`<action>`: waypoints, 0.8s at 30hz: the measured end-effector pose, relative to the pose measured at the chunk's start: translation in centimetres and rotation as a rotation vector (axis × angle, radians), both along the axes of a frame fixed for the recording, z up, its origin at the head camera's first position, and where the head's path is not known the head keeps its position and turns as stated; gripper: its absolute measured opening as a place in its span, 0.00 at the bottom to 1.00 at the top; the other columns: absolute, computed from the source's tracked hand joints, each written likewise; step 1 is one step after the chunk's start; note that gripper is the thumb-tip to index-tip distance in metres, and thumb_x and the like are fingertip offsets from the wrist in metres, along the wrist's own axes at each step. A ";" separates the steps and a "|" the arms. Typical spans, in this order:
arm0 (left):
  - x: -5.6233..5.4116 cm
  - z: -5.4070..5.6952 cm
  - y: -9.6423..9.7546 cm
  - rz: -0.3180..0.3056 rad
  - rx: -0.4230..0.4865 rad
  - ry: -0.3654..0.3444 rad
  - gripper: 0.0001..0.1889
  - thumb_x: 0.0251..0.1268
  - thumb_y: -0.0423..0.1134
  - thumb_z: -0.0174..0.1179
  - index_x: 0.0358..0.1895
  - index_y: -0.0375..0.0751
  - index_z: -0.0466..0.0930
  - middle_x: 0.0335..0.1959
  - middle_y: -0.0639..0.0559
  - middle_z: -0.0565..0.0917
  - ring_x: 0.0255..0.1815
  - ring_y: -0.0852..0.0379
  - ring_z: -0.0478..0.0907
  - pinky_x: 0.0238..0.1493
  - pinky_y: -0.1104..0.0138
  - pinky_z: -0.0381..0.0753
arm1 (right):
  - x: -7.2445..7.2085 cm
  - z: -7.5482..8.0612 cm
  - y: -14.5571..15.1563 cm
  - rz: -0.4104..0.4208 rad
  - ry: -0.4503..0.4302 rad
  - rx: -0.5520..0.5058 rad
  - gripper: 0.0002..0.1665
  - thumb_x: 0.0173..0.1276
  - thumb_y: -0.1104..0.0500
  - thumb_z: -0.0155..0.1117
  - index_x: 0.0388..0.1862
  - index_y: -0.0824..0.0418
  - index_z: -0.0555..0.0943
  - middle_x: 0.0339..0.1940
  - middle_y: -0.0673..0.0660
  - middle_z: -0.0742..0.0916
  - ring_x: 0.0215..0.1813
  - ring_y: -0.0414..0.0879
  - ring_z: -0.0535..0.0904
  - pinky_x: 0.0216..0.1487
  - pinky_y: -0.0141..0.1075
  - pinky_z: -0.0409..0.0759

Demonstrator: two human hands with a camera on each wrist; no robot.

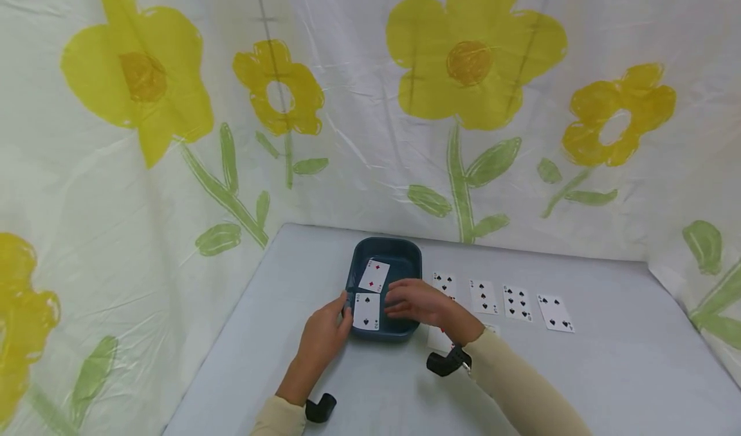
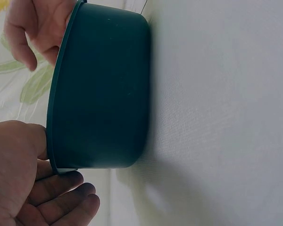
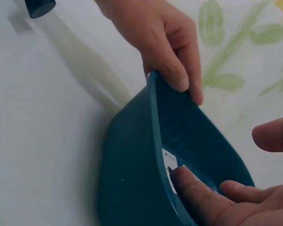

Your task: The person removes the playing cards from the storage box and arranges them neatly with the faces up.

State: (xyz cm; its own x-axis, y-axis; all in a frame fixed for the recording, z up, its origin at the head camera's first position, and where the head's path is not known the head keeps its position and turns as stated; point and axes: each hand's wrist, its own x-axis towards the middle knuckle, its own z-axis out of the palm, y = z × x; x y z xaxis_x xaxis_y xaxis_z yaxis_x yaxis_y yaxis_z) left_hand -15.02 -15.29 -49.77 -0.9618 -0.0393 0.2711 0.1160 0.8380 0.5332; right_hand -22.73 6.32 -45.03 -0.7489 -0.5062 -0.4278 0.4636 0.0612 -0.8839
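Note:
A dark teal plastic tub (image 1: 405, 265) stands on the table in the head view, its outer side filling the middle of the left wrist view. My left hand (image 1: 325, 330) pinches its left rim, the thumb inside and the fingers outside. Inside lie a diamond playing card (image 1: 374, 275), tilted, and a spade playing card (image 1: 366, 311) closer to me. Over the right rim reaches my right hand (image 1: 419, 299), fingers extended into the tub and thumb held apart. In the right wrist view a fingertip overlaps the white card (image 3: 170, 165) in the tub.
Right of the tub, a row of playing cards lies face up, among them a spade card (image 1: 483, 296), another (image 1: 518, 303) and a third (image 1: 556, 313). A red-suited card (image 1: 438, 341) lies partly under my right wrist. A flower-printed curtain (image 1: 359, 166) hangs behind the table (image 1: 608, 365).

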 end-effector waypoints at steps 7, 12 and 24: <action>0.0 -0.1 -0.1 -0.010 -0.007 0.023 0.23 0.72 0.38 0.60 0.65 0.29 0.76 0.59 0.40 0.82 0.59 0.46 0.80 0.56 0.55 0.81 | -0.4 -0.6 -1.1 0.003 -0.037 0.085 0.32 0.75 0.64 0.55 0.72 0.77 0.60 0.63 0.76 0.75 0.61 0.67 0.78 0.59 0.51 0.80; 0.0 -0.2 -0.2 -0.013 -0.008 0.034 0.23 0.72 0.38 0.60 0.64 0.29 0.76 0.58 0.40 0.82 0.59 0.46 0.81 0.56 0.55 0.81 | -0.6 -1.0 -1.9 -0.002 -0.043 0.115 0.30 0.74 0.63 0.57 0.69 0.76 0.64 0.62 0.76 0.76 0.58 0.66 0.80 0.57 0.51 0.81; 0.1 -0.1 -0.1 -0.005 0.011 0.006 0.23 0.71 0.38 0.61 0.65 0.30 0.76 0.59 0.41 0.82 0.59 0.46 0.80 0.57 0.55 0.81 | -0.9 -1.9 -2.5 -0.039 -0.094 0.079 0.32 0.72 0.64 0.57 0.69 0.76 0.61 0.61 0.77 0.77 0.60 0.68 0.78 0.57 0.55 0.80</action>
